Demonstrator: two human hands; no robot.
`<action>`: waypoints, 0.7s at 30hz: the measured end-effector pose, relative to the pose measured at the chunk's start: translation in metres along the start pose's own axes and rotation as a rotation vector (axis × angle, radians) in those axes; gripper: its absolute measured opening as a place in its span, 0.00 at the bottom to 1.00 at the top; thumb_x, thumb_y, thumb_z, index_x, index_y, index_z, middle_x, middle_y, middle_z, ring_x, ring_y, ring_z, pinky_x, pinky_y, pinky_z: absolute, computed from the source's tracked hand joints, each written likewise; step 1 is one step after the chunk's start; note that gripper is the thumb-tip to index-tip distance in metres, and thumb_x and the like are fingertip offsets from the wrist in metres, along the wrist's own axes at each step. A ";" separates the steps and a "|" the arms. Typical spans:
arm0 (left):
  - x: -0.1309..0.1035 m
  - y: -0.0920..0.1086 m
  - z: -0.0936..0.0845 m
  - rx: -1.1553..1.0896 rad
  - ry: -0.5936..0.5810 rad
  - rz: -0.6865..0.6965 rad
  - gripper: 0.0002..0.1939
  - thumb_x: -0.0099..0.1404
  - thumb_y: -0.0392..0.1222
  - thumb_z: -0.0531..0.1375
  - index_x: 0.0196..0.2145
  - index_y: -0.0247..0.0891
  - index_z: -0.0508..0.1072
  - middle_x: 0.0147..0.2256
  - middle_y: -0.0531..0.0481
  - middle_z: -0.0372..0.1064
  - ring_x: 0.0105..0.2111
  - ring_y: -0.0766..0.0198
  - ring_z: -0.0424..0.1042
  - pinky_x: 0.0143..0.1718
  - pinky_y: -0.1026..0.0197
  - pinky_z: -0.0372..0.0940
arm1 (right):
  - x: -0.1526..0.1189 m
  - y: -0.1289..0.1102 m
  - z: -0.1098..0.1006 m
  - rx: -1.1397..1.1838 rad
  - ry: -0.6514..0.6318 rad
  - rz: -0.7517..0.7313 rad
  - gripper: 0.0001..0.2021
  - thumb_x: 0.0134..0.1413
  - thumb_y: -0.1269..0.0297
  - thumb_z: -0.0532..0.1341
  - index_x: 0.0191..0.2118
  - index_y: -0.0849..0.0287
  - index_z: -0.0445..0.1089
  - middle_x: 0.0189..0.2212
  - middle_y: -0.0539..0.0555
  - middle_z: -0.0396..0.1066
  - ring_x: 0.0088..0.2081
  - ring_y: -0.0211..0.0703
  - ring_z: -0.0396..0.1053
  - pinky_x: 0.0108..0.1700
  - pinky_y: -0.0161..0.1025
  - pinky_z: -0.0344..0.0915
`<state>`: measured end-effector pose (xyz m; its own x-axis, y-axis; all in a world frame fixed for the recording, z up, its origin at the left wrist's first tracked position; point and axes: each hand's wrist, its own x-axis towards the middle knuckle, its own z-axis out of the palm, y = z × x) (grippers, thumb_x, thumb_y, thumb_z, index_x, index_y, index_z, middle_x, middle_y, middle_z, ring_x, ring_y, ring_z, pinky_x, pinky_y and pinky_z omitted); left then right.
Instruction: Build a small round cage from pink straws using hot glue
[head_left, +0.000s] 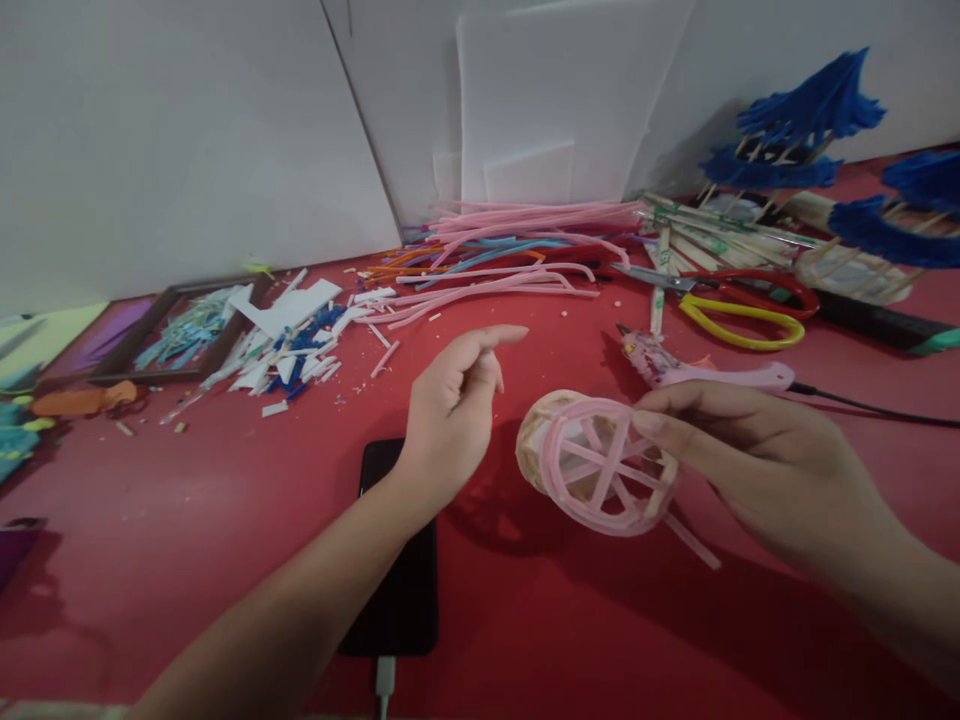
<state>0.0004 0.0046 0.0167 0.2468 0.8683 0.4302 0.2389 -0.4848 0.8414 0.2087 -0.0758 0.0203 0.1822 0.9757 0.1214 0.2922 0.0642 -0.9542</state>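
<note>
Between thumb and forefinger, my right hand point(742, 460) pinches the rim of a small pink craft wheel point(604, 465) with crossing spokes. A pale wooden or cardboard round part sits behind the wheel, and a loose pink strip point(691, 540) sticks out at its lower right. My left hand point(457, 410) hovers to the left of the wheel, apart from it, with the forefinger stretched out and the other fingers curled; nothing shows in it. Under my left forearm lies a black phone point(409, 600) with a white cable plugged in. A pink glue gun point(705, 372) rests just beyond my right hand.
Pink strips point(525, 225) lie at the back of the red table. Yellow-and-red-handled scissors point(742, 320) and a black-handled tool point(877, 320) are at right, near blue-roofed stick models point(795, 130). White and blue scraps point(292, 345) and a brown frame point(112, 365) lie at left.
</note>
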 end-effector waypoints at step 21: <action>-0.013 0.039 0.010 0.109 -0.415 0.296 0.04 0.66 0.39 0.62 0.33 0.40 0.76 0.32 0.52 0.78 0.34 0.63 0.74 0.49 0.56 0.64 | -0.009 -0.008 -0.012 -0.435 -0.002 -0.663 0.03 0.62 0.64 0.62 0.38 0.51 0.73 0.29 0.48 0.77 0.31 0.35 0.75 0.34 0.32 0.72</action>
<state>0.0156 -0.0262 0.0411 0.6648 0.5887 0.4598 0.1938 -0.7304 0.6550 0.2160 -0.0877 0.0299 -0.1594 0.7632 0.6262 0.6803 0.5446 -0.4905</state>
